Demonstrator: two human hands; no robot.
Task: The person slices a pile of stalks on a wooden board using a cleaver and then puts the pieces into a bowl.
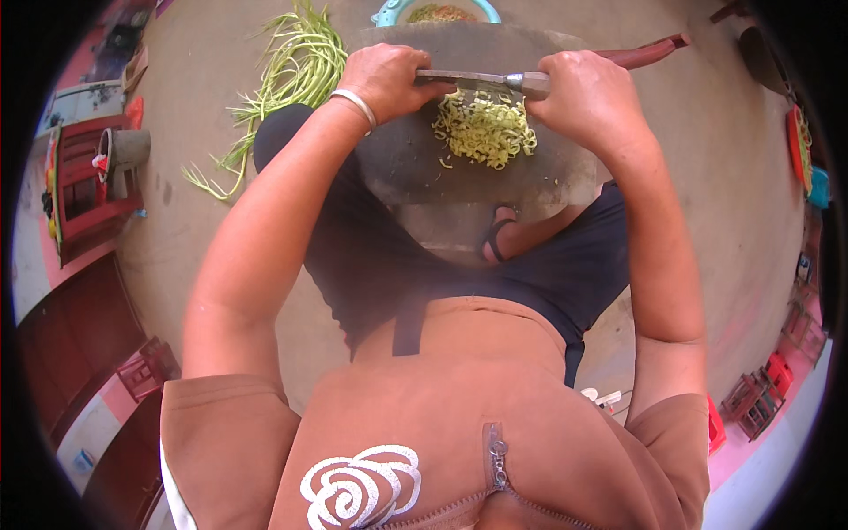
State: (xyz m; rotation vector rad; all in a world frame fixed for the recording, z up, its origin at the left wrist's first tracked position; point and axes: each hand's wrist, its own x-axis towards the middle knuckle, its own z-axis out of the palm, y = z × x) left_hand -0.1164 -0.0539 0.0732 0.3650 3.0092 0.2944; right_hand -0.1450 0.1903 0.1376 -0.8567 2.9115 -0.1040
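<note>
A knife (474, 77) spans the space between my hands, its spine turned up towards me. My right hand (589, 96) is closed around its handle. At the blade's other end, my left hand (387, 79), with a pale bangle at the wrist, pinches the blade between thumb and fingers. Just below the blade lies a heap of chopped pale-green stalks (490, 132) on a dark cutting board (411, 172). Most of the blade's face is hidden from above.
Long green vegetable stalks (301, 66) lie on the floor left of the board. Beyond it sits a turquoise basin (391, 13) with chopped food. A red-brown wooden handle (649, 53) sticks out past my right hand. A grey bucket (126, 152) lies on its side at far left.
</note>
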